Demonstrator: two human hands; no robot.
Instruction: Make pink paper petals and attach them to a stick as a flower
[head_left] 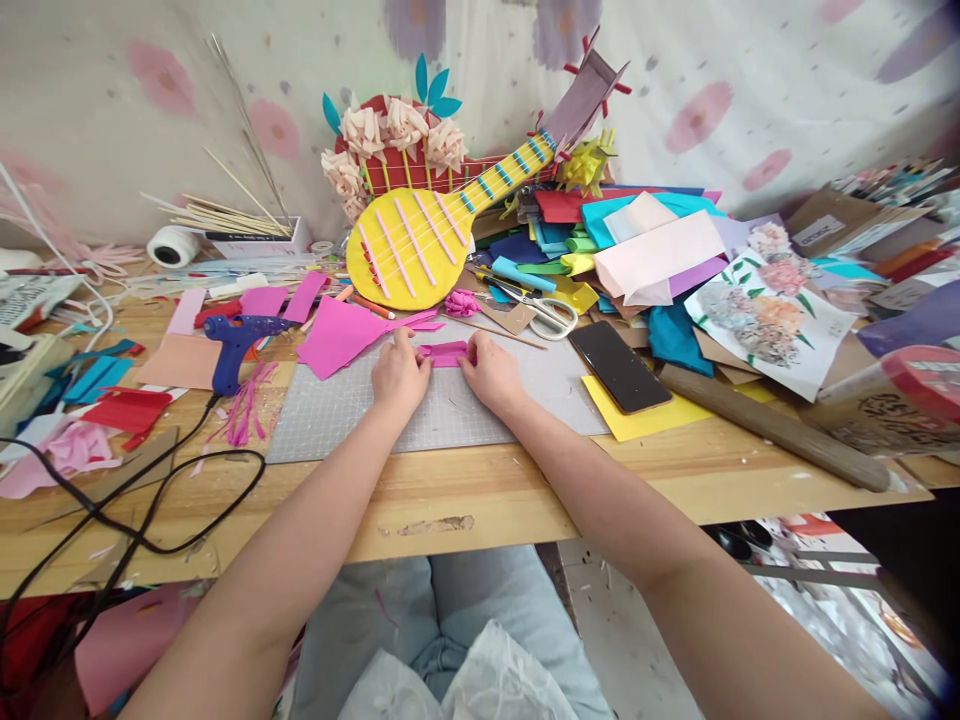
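Observation:
A small magenta paper strip (444, 354) stretches between my two hands, low over the grey cutting mat (352, 420). My left hand (401, 375) is closed on its left end, and my right hand (490, 372) pinches the right end. Fingertips partly cover both ends. Beyond my left hand lies a larger magenta paper sheet (337, 335). A magenta paper flower (461, 303) and a thin wooden stick (499, 331) lie just past the strip. White-handled scissors (553, 318) rest behind my right hand.
A blue glue gun (232, 350) trails its black cord on the left. At right are a black phone (619, 365), yellow paper (630, 420) and a wooden rod (772, 425). A yellow paper banjo-like model (409, 250) stands at the back, beside piled coloured paper (660, 245).

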